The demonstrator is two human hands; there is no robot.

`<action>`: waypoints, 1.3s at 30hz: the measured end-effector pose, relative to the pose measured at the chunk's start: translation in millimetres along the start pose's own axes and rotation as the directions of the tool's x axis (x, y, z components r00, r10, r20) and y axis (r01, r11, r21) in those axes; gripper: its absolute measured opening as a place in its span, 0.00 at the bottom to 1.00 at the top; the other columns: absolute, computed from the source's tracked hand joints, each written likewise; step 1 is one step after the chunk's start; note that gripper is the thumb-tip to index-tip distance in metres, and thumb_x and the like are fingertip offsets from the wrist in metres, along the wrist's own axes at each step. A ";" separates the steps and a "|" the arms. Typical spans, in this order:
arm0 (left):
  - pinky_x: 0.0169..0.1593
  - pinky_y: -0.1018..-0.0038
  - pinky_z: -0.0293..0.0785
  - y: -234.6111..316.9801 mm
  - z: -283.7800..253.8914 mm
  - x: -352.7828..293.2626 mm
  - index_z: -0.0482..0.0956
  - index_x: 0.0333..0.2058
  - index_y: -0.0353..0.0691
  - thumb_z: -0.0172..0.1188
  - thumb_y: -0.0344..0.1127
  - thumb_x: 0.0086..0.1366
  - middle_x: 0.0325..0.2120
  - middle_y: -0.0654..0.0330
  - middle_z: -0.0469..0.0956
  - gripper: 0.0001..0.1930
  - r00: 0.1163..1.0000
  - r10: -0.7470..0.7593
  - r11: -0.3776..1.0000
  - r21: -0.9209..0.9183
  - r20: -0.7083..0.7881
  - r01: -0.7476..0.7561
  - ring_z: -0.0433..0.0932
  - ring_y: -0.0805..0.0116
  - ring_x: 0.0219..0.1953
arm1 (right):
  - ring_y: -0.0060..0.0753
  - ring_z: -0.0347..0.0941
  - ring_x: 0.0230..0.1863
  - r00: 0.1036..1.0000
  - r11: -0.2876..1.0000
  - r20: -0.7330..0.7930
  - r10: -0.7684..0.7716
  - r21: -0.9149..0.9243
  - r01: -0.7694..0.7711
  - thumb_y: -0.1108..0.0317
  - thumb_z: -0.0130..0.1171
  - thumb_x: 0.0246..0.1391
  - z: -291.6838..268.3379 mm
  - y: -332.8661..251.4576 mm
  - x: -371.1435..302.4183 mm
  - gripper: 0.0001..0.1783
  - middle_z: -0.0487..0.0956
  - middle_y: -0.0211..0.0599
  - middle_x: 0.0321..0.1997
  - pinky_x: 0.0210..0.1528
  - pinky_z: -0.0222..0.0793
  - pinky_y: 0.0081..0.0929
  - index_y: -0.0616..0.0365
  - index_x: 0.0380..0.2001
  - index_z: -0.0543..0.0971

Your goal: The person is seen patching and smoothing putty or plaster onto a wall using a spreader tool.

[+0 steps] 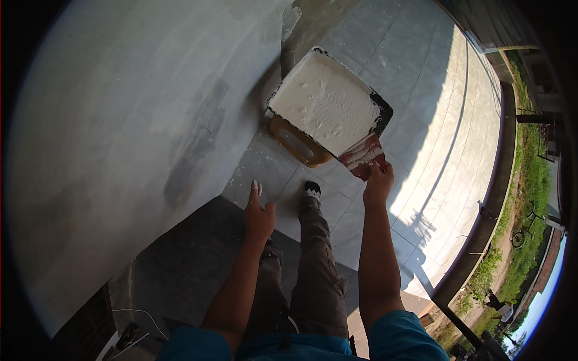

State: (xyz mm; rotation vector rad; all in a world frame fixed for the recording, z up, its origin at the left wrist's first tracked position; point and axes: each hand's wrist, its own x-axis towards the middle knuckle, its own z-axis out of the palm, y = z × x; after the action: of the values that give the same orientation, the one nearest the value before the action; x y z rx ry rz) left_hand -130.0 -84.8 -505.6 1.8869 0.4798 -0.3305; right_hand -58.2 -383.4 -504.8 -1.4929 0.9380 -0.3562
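My right hand (378, 182) grips a flat reddish-brown scraper (359, 159) smeared with white paste. The scraper sits at the near right corner of a black rectangular tray (382, 114), close against its edge. A thick layer of white paste (325, 99) covers most of the tray, its surface marked with ridges and lumps. Beneath the tray is a brown stool (293, 144) with a slot in its side. My left hand (259, 218) hangs in the air, holding nothing, thumb and forefinger apart, with white paste on a fingertip.
A grey, patchily coated wall (150, 126) runs along the left. Grey floor tiles (409, 78), spotted with white drops near the stool, stretch right into sunlight, bounded by a low ledge (490, 216). My foot (312, 189) stands just before the stool. A thin cable (144, 313) lies at lower left.
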 end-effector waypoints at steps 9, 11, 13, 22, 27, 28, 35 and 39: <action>0.67 0.65 0.55 60.5 106.7 95.2 0.52 0.68 0.33 0.48 0.32 0.64 0.68 0.50 0.55 0.33 0.840 -0.384 0.636 -0.551 0.383 0.541 0.60 0.56 0.67 | 0.44 0.79 0.31 0.900 0.771 0.435 -0.004 -0.573 0.280 0.67 0.62 0.48 52.0 -32.3 92.4 0.13 0.82 0.47 0.30 0.35 0.72 0.36 0.63 0.37 0.80; 0.66 0.63 0.56 71.7 119.0 103.7 0.53 0.68 0.34 0.48 0.33 0.64 0.68 0.51 0.56 0.33 0.825 -0.427 0.534 -0.632 0.371 0.561 0.61 0.56 0.66 | 0.54 0.79 0.33 0.756 0.658 0.652 -0.067 -0.541 0.525 0.65 0.62 0.48 61.6 -29.2 106.5 0.14 0.81 0.51 0.31 0.37 0.72 0.41 0.63 0.37 0.79; 0.64 0.62 0.60 80.3 131.1 107.0 0.62 0.63 0.34 0.49 0.34 0.64 0.61 0.54 0.66 0.28 0.791 -0.520 0.436 -0.697 0.322 0.570 0.67 0.58 0.61 | 0.59 0.77 0.37 0.711 0.631 0.703 0.035 -0.567 0.529 0.64 0.60 0.48 68.8 -35.0 114.1 0.14 0.80 0.54 0.32 0.40 0.72 0.45 0.63 0.35 0.77; 0.61 0.61 0.65 71.2 159.6 102.6 0.71 0.50 0.36 0.51 0.34 0.65 0.45 0.60 0.75 0.16 0.792 -0.559 0.329 -0.811 0.245 0.483 0.74 0.60 0.51 | 0.57 0.77 0.41 0.450 0.573 0.880 0.154 -0.450 0.685 0.64 0.57 0.48 99.1 -24.1 126.7 0.14 0.80 0.54 0.35 0.45 0.72 0.44 0.62 0.36 0.78; 0.62 0.60 0.65 75.1 160.9 99.8 0.70 0.52 0.34 0.51 0.37 0.68 0.45 0.59 0.75 0.18 0.782 -0.570 0.299 -0.823 0.251 0.482 0.74 0.59 0.52 | 0.56 0.77 0.40 0.440 0.576 0.874 0.205 -0.471 0.668 0.64 0.57 0.47 100.5 -14.9 125.7 0.16 0.80 0.53 0.35 0.44 0.73 0.43 0.62 0.38 0.78; 0.62 0.60 0.64 78.5 161.9 99.6 0.69 0.54 0.33 0.51 0.38 0.68 0.45 0.58 0.75 0.19 0.786 -0.563 0.310 -0.817 0.255 0.487 0.74 0.59 0.52 | 0.56 0.78 0.39 0.431 0.563 0.872 0.231 -0.481 0.672 0.64 0.57 0.47 98.5 -13.7 128.4 0.17 0.80 0.53 0.35 0.44 0.73 0.42 0.62 0.38 0.78; 0.63 0.58 0.63 71.3 149.6 105.2 0.73 0.43 0.35 0.50 0.38 0.70 0.44 0.58 0.75 0.12 0.764 -0.581 0.264 -0.824 0.280 0.502 0.74 0.57 0.53 | 0.54 0.78 0.37 0.481 0.655 0.850 0.216 -0.491 0.574 0.63 0.58 0.47 95.7 -27.4 132.0 0.17 0.80 0.51 0.33 0.43 0.73 0.42 0.62 0.38 0.80; 0.62 0.58 0.64 59.7 144.5 110.3 0.73 0.37 0.39 0.51 0.39 0.69 0.40 0.59 0.76 0.10 0.778 -0.540 0.283 -0.802 0.320 0.526 0.74 0.57 0.52 | 0.52 0.78 0.38 0.489 0.668 0.843 0.225 -0.499 0.552 0.63 0.57 0.47 106.3 -39.8 124.3 0.16 0.81 0.49 0.34 0.43 0.73 0.41 0.61 0.38 0.80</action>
State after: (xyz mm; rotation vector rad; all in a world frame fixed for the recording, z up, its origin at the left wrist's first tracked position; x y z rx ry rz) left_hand -4.5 -219.8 -556.9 0.6414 1.0788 -0.4063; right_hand 107.5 -405.1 -524.7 -2.1773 -0.0046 0.7470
